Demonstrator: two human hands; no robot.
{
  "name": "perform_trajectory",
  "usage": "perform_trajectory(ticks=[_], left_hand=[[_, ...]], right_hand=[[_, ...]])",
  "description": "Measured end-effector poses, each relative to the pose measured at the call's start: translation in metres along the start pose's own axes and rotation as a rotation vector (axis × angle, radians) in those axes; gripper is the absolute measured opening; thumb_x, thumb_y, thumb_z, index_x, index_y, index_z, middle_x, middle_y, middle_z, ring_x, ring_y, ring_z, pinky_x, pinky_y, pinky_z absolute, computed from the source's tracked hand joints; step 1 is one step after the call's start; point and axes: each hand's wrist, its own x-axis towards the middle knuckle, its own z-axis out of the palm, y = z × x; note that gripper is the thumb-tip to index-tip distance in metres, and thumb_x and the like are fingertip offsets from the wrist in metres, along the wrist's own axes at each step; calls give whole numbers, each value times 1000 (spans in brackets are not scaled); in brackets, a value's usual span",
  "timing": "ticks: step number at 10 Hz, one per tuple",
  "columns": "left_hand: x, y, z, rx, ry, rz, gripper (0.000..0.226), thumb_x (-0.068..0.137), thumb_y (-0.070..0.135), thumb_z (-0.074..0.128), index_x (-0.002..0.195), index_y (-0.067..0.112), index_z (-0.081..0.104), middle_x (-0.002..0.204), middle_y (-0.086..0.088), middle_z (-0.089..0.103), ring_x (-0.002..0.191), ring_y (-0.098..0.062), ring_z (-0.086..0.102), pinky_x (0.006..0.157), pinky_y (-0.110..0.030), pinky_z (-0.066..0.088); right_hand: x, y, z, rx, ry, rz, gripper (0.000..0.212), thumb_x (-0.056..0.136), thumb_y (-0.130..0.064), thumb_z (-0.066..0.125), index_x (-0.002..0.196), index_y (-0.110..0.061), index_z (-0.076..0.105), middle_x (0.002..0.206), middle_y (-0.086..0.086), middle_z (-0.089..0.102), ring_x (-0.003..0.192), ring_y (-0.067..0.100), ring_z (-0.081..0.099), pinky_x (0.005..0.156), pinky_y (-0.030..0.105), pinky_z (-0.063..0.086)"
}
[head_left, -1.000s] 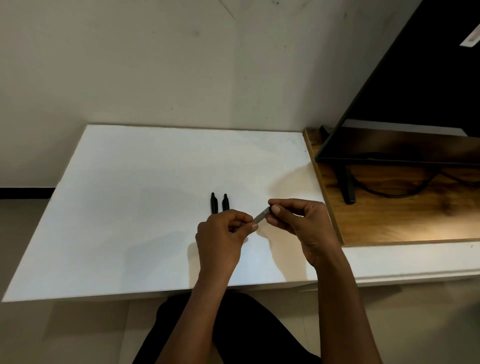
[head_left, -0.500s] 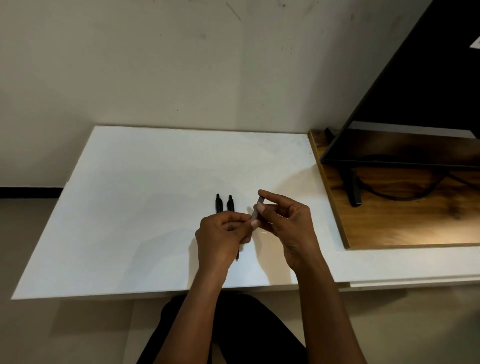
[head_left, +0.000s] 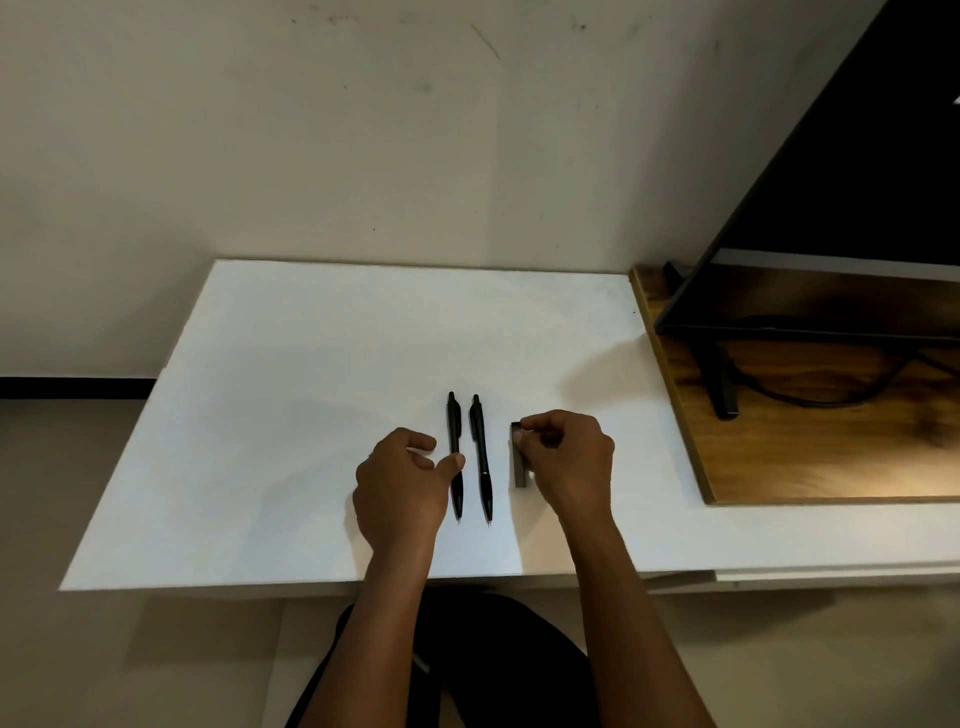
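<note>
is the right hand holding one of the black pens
No, the right hand pinches a small grey case, while both black pens lie on the white table.

Right hand pinches a grey bar beside two pens (lying parallel).

both bare forearms reach forward. the left hand is palm down, its fingers loosely curled and its thumb stretched to the right. the right hand pinches a small dark grey rectangular stick with curled fingertips.
</note>
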Motion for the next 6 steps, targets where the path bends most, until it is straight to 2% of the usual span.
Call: perform_trajectory(ticks=[2,3,5,6], left_hand=[[-2,1,5,-8,-16,-27,26,73,36,87,86,17,75,77,4,74,75,-15,63,53,-19,33],[-2,2,5,-8,-6,-28,26,73,37,86,85,18,74,77,3,74,74,-15,62,53,-20,33],[-4,0,-4,-21,1,-26,25,83,39,77,87,15,73,82,2,74,85,-21,67,69,-28,41],[-20,1,-14,-52,-6,17,20,90,34,70,88,14,72,80,4,69,87,-21,65,70,-29,43]], right_hand=[[-3,-2,7,-83,20,-54,12,89,-12,70,97,-12,78,89,3,77,86,18,71,85,40,57],[-1,0,6,-60,27,-60,11,88,-12,71,97,-12,78,90,2,77,86,17,72,85,38,57],[-14,5,0,54,67,19,13,92,-12,68,101,-11,77,91,3,77,85,17,72,84,28,57],[-37,5,-8,47,87,39,16,93,-9,66,105,-9,77,98,4,77,88,13,69,81,17,48]])
